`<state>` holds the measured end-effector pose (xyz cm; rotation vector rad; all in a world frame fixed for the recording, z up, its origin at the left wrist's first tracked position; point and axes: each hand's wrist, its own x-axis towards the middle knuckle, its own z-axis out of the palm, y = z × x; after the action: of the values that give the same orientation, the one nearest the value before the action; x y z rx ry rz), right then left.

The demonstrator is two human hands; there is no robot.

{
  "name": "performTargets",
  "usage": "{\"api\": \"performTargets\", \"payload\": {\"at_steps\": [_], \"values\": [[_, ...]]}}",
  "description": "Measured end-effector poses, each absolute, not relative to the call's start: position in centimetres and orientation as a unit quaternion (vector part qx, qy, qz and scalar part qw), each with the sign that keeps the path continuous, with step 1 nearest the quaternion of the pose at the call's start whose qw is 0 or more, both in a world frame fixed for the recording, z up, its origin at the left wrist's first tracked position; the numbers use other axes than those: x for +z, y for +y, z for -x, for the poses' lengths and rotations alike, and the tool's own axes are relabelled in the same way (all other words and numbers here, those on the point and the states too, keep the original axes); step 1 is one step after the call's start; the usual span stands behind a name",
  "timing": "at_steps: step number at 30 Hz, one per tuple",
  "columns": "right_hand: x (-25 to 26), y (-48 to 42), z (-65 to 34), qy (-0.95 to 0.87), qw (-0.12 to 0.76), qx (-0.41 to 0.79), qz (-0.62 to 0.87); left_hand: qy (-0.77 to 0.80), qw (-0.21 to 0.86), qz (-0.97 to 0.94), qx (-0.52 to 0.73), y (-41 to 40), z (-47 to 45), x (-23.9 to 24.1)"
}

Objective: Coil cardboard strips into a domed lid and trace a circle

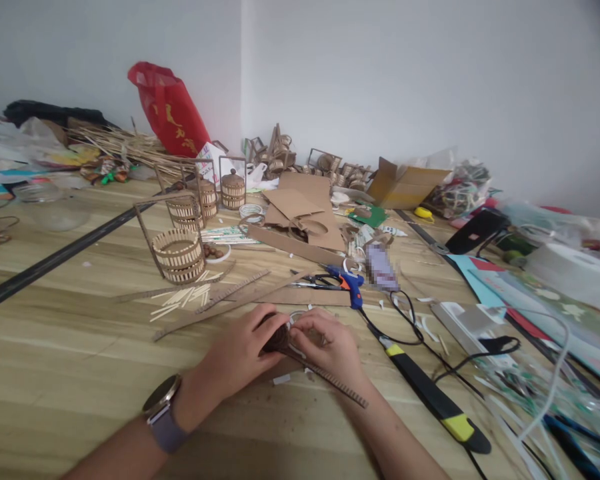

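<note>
If the left hand [250, 343], clasping the brown coil [276, 339], slackens, the ridged strip [341, 385] may spring loose; whether the pinched right hand [333, 343] holds anything, I cannot tell.

Two hands [233, 353], one watch [163, 396], one glue gun [351, 285], one cutter [425, 387], one red bag [173, 113]

We see two bare forearms reaching forward from the lower edge, the left forearm [123, 450] slanting inward from the left, the right forearm [400, 430] from the right. Our bare left hand [245, 347] curls in a firm grip, thumb lowest. Our bare right hand [335, 347] bends its fingers toward the thumb, seemingly pinching, though the fingertips look blurred.
</note>
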<state>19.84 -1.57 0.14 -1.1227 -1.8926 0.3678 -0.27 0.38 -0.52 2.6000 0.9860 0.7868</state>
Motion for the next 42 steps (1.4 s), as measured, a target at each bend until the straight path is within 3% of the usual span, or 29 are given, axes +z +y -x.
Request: {"api": "performTargets", "payload": {"at_steps": [19,42], "values": [[-0.6,-1.5,-19.8,-0.781,0.401,0.12,0.463,0.336,0.109,-0.901,0.251,0.4,0.5,-1.0],[-0.6,-1.5,-19.8,-0.784,0.413,0.082,0.456,0.341,0.145,-0.884,0.287,0.4,0.4,-0.8]]}}
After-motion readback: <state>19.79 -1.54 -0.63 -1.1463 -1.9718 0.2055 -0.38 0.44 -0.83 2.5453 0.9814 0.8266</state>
